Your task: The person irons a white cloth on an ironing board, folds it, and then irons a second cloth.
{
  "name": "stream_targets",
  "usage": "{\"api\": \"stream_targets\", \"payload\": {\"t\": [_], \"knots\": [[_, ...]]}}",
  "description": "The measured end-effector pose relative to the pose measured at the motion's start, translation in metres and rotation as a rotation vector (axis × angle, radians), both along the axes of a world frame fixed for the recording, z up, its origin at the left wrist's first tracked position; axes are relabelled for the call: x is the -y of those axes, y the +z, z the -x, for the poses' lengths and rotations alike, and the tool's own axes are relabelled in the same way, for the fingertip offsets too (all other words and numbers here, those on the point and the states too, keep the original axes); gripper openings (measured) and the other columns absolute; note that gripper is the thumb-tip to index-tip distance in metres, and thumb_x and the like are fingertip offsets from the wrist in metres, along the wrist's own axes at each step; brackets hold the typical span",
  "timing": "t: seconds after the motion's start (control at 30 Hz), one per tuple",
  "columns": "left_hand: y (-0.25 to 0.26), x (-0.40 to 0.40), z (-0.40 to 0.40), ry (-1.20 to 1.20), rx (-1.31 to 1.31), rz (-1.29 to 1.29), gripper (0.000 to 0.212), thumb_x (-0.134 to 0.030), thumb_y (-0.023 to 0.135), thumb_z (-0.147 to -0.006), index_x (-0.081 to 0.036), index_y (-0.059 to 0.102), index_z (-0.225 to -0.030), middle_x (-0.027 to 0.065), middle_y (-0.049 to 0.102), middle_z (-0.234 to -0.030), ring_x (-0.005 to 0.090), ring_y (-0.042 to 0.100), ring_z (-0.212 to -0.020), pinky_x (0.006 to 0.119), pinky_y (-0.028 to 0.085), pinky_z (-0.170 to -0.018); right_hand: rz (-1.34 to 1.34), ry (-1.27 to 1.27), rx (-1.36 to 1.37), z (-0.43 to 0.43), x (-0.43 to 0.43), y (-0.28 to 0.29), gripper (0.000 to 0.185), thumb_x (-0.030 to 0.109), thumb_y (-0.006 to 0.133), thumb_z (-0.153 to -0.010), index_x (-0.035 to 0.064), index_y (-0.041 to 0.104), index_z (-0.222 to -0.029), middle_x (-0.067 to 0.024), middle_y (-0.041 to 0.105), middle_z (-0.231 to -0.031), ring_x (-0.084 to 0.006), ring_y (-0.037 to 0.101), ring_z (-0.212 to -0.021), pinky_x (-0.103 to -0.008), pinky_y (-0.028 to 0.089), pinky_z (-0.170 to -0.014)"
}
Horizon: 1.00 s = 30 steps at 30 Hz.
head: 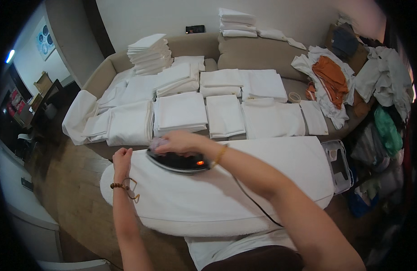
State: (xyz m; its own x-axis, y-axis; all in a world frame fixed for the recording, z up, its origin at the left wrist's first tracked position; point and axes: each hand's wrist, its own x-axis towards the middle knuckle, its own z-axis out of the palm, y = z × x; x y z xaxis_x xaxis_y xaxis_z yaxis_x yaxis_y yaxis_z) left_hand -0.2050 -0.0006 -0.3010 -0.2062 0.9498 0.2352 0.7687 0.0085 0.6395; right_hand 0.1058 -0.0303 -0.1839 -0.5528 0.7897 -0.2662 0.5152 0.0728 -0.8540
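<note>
My right hand (183,142) is closed around the handle of a dark electric iron (178,163), whose orange light glows at the rear. The iron lies on a white cloth (208,200) spread over a padded ironing board (106,179), near the cloth's far left corner. A black power cord (256,203) runs from beneath my right forearm towards me. At the cloth's left edge, my left hand (122,161) grips that far corner between curled fingers. Beads and a thin bracelet circle the left wrist.
Beyond the board, a beige sofa (259,54) bears folded white cloths (183,110) and a tall stack (149,54). Loose clothes with an orange garment (332,81) lie at the right. A white-rimmed iron rest (339,167) adjoins the board's right end, near plastic bags (388,130).
</note>
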Motion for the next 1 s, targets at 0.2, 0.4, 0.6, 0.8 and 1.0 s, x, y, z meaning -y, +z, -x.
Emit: {"api": "stream_targets", "payload": {"t": [0.2, 0.4, 0.6, 0.8, 1.0], "knots": [[0.014, 0.015, -0.013, -0.038, -0.115, -0.076, 0.030, -0.025, 0.065, -0.086, 0.005, 0.063, -0.078, 0.0200, 0.062, -0.068, 0.0339, 0.060, -0.062, 0.042, 0.047, -0.062, -0.071, -0.126, 0.006, 0.057, -0.003, -0.003, 0.036, 0.039, 0.065, -0.082, 0.0034, 0.066, -0.090, -0.0111, 0.063, -0.073, -0.0244, 0.062, -0.062, -0.0362, 0.051, -0.056], [0.015, 0.013, -0.019, -0.042, -0.141, -0.130, 0.030, -0.024, 0.065, -0.087, 0.004, 0.063, -0.078, 0.0206, 0.063, -0.071, 0.0358, 0.060, -0.066, 0.043, 0.046, -0.064, -1.034, 0.136, 0.237, -0.092, 0.026, -0.045, 0.031, 0.025, 0.044, -0.095, 0.0171, 0.064, -0.117, -0.0038, 0.061, -0.122, -0.0275, 0.059, -0.106, -0.0378, 0.049, -0.091], [0.014, 0.022, -0.006, 0.007, -0.174, -0.122, 0.034, -0.028, 0.060, -0.091, 0.004, 0.061, -0.080, 0.0215, 0.061, -0.072, 0.0362, 0.059, -0.066, 0.043, 0.045, -0.063, 0.016, -0.807, 0.073, -0.263, 0.149, 0.012, 0.041, 0.045, 0.063, -0.087, 0.0056, 0.066, -0.098, 0.0027, 0.048, -0.059, -0.0083, 0.041, -0.043, -0.0271, 0.031, -0.038], [0.015, 0.059, 0.014, 0.002, 0.081, 0.044, 0.044, -0.031, 0.053, -0.095, 0.008, 0.054, -0.075, 0.0197, 0.053, -0.063, 0.0252, 0.046, -0.057, 0.040, 0.040, -0.058, 0.051, -1.288, 0.193, -0.376, 0.237, 0.014, 0.035, 0.042, 0.058, -0.091, 0.0073, 0.062, -0.098, 0.0017, 0.045, -0.055, -0.0085, 0.040, -0.040, -0.0243, 0.032, -0.035], [0.023, 0.137, -0.004, 0.041, -0.022, 0.090, 0.041, -0.027, 0.056, -0.093, 0.009, 0.052, -0.073, 0.0174, 0.049, -0.059, 0.0201, 0.039, -0.057, 0.039, 0.038, -0.056, 0.179, -1.023, 0.197, -0.365, 0.257, 0.009, 0.035, 0.040, 0.056, -0.094, 0.0074, 0.062, -0.104, 0.0009, 0.049, -0.059, -0.0080, 0.041, -0.040, -0.0234, 0.034, -0.035]]}}
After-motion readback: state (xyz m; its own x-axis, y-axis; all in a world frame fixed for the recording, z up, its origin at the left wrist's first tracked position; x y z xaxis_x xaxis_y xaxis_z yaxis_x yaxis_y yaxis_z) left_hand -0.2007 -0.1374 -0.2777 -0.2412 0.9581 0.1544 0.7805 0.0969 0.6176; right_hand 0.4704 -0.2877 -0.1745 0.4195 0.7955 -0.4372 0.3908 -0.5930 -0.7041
